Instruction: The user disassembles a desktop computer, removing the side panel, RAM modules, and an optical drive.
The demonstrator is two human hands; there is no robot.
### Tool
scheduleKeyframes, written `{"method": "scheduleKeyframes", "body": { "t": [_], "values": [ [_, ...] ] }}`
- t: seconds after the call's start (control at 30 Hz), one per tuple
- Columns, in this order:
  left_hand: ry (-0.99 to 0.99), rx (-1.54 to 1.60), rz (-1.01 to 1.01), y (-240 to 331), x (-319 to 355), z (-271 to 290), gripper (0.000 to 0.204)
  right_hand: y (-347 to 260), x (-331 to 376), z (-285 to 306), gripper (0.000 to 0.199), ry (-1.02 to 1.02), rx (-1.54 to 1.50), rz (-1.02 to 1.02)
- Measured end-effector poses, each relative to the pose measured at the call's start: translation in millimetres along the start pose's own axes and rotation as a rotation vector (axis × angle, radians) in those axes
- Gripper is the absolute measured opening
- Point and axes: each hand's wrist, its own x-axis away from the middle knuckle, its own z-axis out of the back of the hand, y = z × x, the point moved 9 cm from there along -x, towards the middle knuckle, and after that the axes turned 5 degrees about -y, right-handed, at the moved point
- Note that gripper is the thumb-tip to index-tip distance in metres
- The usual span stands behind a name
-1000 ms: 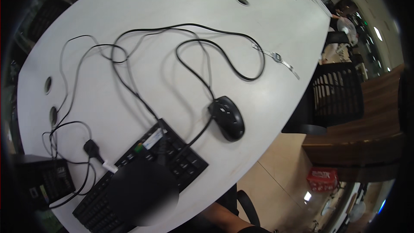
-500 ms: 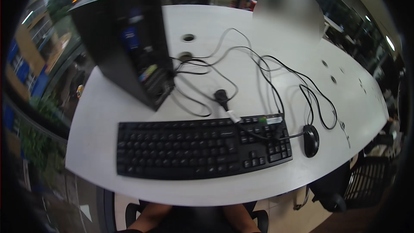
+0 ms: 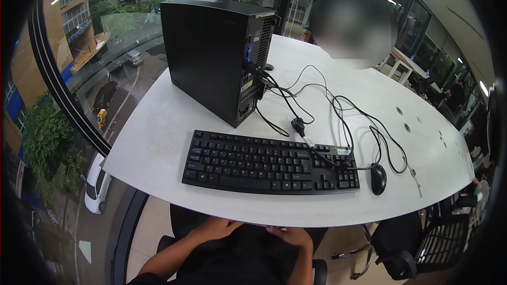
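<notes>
My left hand (image 3: pixel 219 228) is at the near edge of the white table (image 3: pixel 153 171), low in front of my lap. Just right of it, my right hand (image 3: pixel 293 236) is at the same edge. The tabletop hides most of the fingers of both hands, so what they touch or hold is not shown. Nearest to them on the table lies a black keyboard (image 3: pixel 253 166), with a black mouse (image 3: pixel 378 179) to its right. A black plug (image 3: pixel 298 125) on a cable rests behind the keyboard, its cord crossing the keys.
A black computer tower (image 3: pixel 206 55) stands upright at the far left, cables plugged into its back. Black cables (image 3: pixel 364 110) loop across the table's middle. A thin metal piece (image 3: pixel 416 182) lies right of the mouse. A black mesh chair (image 3: pixel 441 243) stands at the lower right.
My view has tilted and turned left, shifting the whole scene in the picture. Both hands now show at the table edge, where only forearms showed before. Keyboard, mouse and cables keep their arrangement.
</notes>
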Motion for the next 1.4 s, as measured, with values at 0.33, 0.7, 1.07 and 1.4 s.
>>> {"method": "scheduleKeyframes", "body": {
  "t": [0.33, 0.7, 1.07, 1.4],
  "values": [
    [-0.125, 0.080, -0.548, 150.8, 11.9, 71.8, 0.026, -208.7, 41.2, 88.2, 0.016, -0.117, -0.234, 0.483],
    [0.856, -0.633, -0.918, 235.8, -144.5, 278.1, 0.053, -362.5, -113.1, 164.5, 0.026, 0.612, 0.627, 0.894],
    [1.016, -0.585, -0.782, 192.8, -200.8, 300.8, 0.055, -349.4, -191.1, 151.9, 0.023, 0.557, 0.682, 0.736],
    [1.015, -0.591, -0.796, 189.6, -208.4, 299.2, 0.059, -361.8, -168.2, 139.0, 0.025, 0.701, 1.018, 0.888]
  ]
}}
